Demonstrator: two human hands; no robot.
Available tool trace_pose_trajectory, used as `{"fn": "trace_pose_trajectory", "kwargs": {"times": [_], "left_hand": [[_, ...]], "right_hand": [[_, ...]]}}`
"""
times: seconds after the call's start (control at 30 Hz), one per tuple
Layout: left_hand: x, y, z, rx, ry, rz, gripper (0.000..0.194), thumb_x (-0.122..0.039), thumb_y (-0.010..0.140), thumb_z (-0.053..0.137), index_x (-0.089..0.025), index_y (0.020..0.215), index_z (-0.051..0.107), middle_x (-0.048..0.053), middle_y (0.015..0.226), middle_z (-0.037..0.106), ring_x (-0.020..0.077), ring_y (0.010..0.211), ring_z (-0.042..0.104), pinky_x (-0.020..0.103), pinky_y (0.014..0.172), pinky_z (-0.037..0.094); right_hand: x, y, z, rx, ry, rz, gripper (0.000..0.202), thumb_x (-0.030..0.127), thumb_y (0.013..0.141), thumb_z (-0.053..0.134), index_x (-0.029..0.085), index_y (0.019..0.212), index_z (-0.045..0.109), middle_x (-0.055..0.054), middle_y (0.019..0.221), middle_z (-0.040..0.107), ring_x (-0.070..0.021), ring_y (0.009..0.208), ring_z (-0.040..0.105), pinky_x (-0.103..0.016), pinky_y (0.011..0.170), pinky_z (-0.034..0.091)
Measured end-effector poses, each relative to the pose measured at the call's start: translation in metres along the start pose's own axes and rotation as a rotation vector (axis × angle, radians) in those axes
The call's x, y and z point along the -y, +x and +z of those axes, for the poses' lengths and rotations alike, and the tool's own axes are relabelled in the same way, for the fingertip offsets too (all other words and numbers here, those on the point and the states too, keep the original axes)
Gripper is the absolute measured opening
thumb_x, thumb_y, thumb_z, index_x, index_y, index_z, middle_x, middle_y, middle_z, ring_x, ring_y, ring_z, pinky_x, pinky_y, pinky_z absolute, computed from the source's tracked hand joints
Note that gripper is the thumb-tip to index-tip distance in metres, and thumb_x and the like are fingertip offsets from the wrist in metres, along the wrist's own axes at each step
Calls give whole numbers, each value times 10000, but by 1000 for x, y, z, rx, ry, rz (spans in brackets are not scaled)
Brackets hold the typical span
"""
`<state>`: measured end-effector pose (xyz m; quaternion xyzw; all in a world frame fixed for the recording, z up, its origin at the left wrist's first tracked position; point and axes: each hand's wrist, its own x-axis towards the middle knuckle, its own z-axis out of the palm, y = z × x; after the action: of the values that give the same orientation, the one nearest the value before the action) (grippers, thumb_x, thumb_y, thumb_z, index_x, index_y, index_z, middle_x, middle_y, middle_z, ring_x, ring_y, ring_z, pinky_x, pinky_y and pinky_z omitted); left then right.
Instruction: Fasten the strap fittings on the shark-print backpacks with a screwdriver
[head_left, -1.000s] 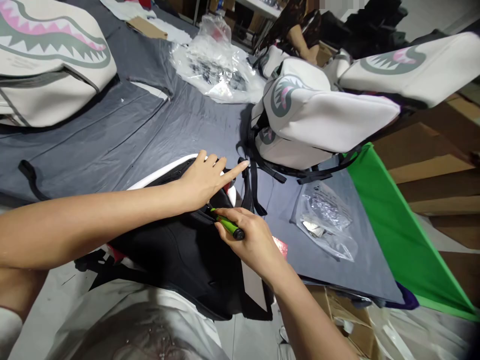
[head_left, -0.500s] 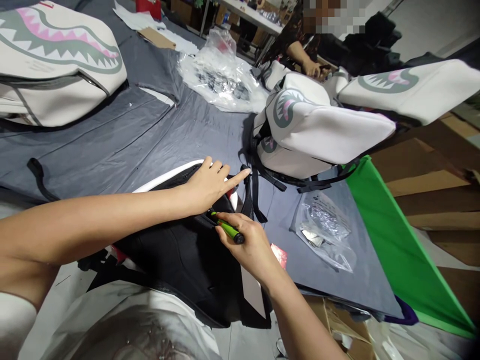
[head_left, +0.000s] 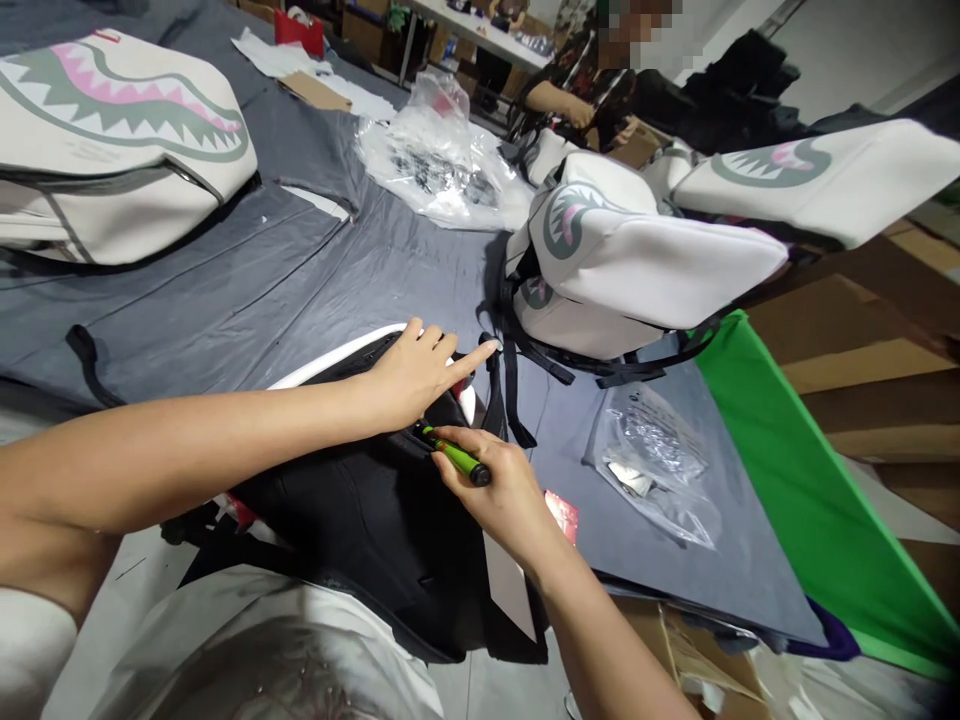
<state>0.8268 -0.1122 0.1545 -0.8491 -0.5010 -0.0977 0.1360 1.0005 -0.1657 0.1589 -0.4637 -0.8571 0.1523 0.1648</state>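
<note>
A black bag (head_left: 322,500) with a white edge lies at the table's near side, its upper part under my hands. My left hand (head_left: 412,380) presses on its top near the zipped edge, the fingers spread and one stretched out to the right. In my right hand (head_left: 499,485) is a green-handled tool (head_left: 457,458) with a black end, its handle between thumb and fingers. The tool's tip points into the black fabric just below my left hand and is hidden. A pale tag or card (head_left: 510,590) hangs by the bag's lower right.
White shark-mouth backpacks stand at left (head_left: 127,150) and right (head_left: 637,250). Clear plastic bags lie behind (head_left: 450,165) and at right (head_left: 652,460) on the grey-covered table (head_left: 285,270). A green panel (head_left: 817,500) borders the right side. Another person's hands (head_left: 600,120) are at the back.
My hands and the green-handled tool stay almost in the same place on the black bag. The view has shifted slightly. The other person's hands at the back have moved apart.
</note>
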Motion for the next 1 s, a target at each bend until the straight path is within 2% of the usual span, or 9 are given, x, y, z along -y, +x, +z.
{"fn": "trace_pose_trajectory", "kwargs": {"times": [0.1, 0.2, 0.3, 0.4, 0.47, 0.57, 0.7, 0.83, 1.0], "left_hand": [[1, 0, -3, 7, -10, 11, 1098, -384, 758, 765, -198, 1577, 58, 189, 1417, 502, 337, 1207, 494, 446, 1018, 312], [14, -2, -15, 59, -32, 44, 1138, -391, 720, 797, -202, 1576, 72, 191, 1472, 450, 341, 1258, 469, 432, 1027, 328], [38, -10, -31, 217, -82, -85, 1198, -431, 677, 819, -234, 1577, 53, 206, 1567, 310, 375, 1332, 416, 434, 1014, 372], [54, -20, -40, 369, -239, -191, 1235, -472, 723, 773, -265, 1560, -111, 199, 1579, 290, 328, 1288, 499, 362, 933, 450], [55, -26, -42, 382, -282, -201, 1291, -457, 717, 785, -272, 1536, -196, 203, 1594, 248, 309, 1268, 532, 330, 896, 475], [44, -28, -42, 360, -168, -227, 1358, -398, 660, 843, -300, 1536, -189, 234, 1614, 148, 363, 1259, 534, 365, 864, 502], [32, -23, -42, 350, -50, -216, 1298, -315, 675, 840, -289, 1559, -110, 258, 1544, 288, 369, 1157, 591, 383, 828, 519], [34, -21, -36, 343, -20, -212, 1239, -270, 703, 806, -255, 1566, -82, 218, 1396, 454, 335, 1105, 604, 361, 819, 510], [45, -25, -21, 294, -93, -138, 1155, -280, 760, 741, -281, 1559, -92, 173, 1363, 460, 298, 1076, 604, 326, 797, 481]], "right_hand": [[1, 0, 2, -15, -14, 4, 243, 209, 866, 622, 235, 1089, 718, -57, 1040, 747, -224, 917, 710, -358, 819, 564], [1, -2, 3, -8, 26, 13, 234, 209, 861, 631, 240, 1076, 718, -44, 1044, 753, -233, 934, 712, -368, 830, 565], [0, -5, 5, -82, 96, 2, 230, 229, 872, 627, 244, 1084, 713, -38, 1046, 755, -223, 944, 713, -356, 842, 566], [5, -1, 13, -138, 156, -74, 240, 224, 880, 616, 244, 1102, 707, -39, 1056, 752, -205, 948, 712, -335, 858, 565], [11, 5, 20, -158, 174, -137, 250, 207, 876, 616, 239, 1108, 703, -43, 1070, 749, -204, 964, 708, -334, 870, 562], [15, 13, 32, -199, 189, -175, 247, 206, 873, 621, 227, 1106, 699, -48, 1073, 750, -208, 972, 708, -337, 869, 562], [9, 16, 43, -267, 130, -169, 251, 228, 885, 619, 229, 1126, 687, -50, 1081, 753, -215, 932, 720, -356, 856, 550], [5, 16, 47, -292, 140, -156, 247, 229, 882, 623, 230, 1120, 688, -31, 1029, 765, -207, 855, 724, -347, 834, 541], [4, 15, 45, -290, 164, -164, 253, 209, 870, 640, 238, 1116, 691, -14, 995, 770, -206, 811, 718, -332, 812, 534]]}}
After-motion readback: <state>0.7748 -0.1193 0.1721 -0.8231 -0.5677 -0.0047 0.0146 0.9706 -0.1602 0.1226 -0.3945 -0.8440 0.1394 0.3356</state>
